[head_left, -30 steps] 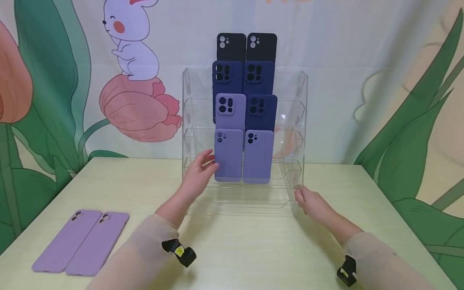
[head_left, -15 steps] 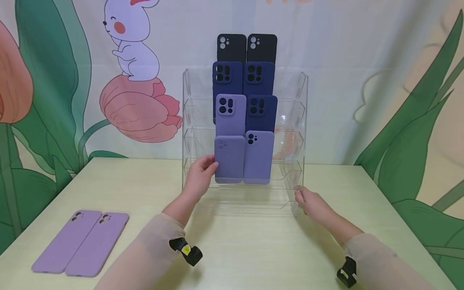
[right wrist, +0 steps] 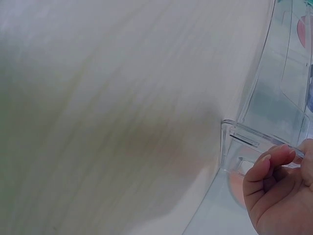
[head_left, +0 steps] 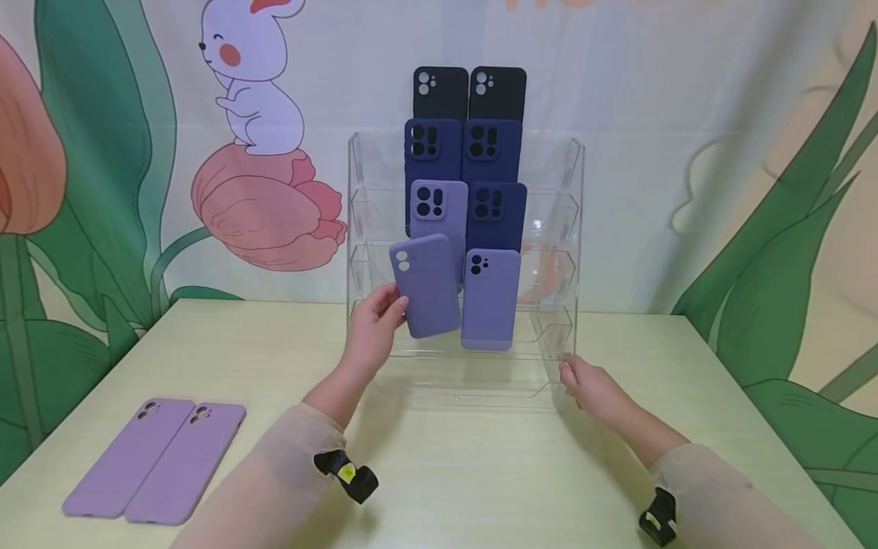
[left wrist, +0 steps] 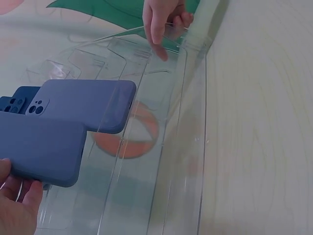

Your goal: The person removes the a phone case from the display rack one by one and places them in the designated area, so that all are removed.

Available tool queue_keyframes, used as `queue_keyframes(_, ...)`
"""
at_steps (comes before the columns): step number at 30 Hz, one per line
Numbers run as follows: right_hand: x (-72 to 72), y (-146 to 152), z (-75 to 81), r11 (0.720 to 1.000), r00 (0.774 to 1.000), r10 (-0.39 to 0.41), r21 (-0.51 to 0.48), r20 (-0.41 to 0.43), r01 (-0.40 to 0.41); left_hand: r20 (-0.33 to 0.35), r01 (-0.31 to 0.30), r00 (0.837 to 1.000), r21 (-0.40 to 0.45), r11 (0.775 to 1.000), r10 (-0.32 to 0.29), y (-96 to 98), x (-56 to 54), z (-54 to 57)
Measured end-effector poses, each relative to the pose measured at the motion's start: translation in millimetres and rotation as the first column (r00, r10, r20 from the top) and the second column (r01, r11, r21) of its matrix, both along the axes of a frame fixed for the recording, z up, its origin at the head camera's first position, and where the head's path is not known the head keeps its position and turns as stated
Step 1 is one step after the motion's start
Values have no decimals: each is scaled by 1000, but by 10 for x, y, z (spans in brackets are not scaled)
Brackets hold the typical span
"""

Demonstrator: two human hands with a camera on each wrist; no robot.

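Clearly the case [head_left: 430, 290] is a light one, I'd say, likely a little bendy, not brittle, its smooth back perhaps slippery. It tilts low in front of the rack [head_left: 549, 206], left of the rack's middle. The left hand [head_left: 373, 324] pinches its left edge between thumb and fingers, a sensible hold, keeping the bottom free. The right hand [head_left: 591, 385] grips the rack's lower right side. A lilac neighbour [head_left: 491, 301] stands close on the rack; it and the rack's see-through lip [head_left: 425, 356] could snag the case. Left of the rack lie two mauve cases [head_left: 161, 457].
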State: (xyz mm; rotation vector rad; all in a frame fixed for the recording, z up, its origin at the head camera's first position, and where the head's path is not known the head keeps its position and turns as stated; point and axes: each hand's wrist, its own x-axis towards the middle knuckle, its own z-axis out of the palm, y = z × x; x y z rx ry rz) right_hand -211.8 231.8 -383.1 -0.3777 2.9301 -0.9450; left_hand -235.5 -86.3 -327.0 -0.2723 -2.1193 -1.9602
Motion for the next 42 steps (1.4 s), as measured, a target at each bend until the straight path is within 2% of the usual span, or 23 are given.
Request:
queue_keyframes(5, -9, 8, -7, 1000, 1000, -6, 6, 3, 6, 10, 33, 999, -13, 999, -33, -22, 32, 18)
queue_keyframes(18, -7, 10, 1, 1000, 1000, -9, 4, 10, 9, 148, 93, 985, -46, 995, -85, -139, 132, -59)
queue_keyframes(24, -14, 14, -10, 1000, 1000, -9, 6, 19, 9, 205, 136, 971, -64, 989, -120, -202, 273, -65)
queue_keyframes(29, -27, 8, -15, 1000, 1000, -7, 13, 21, 7, 248, 156, 960, -84, 984, -131, -297, 414, -117)
queue_keyframes(42, -7, -5, 1, 1000, 999, -10, 16, 37, 9, 278, 179, 950, -112, 977, -142, -603, 715, -249)
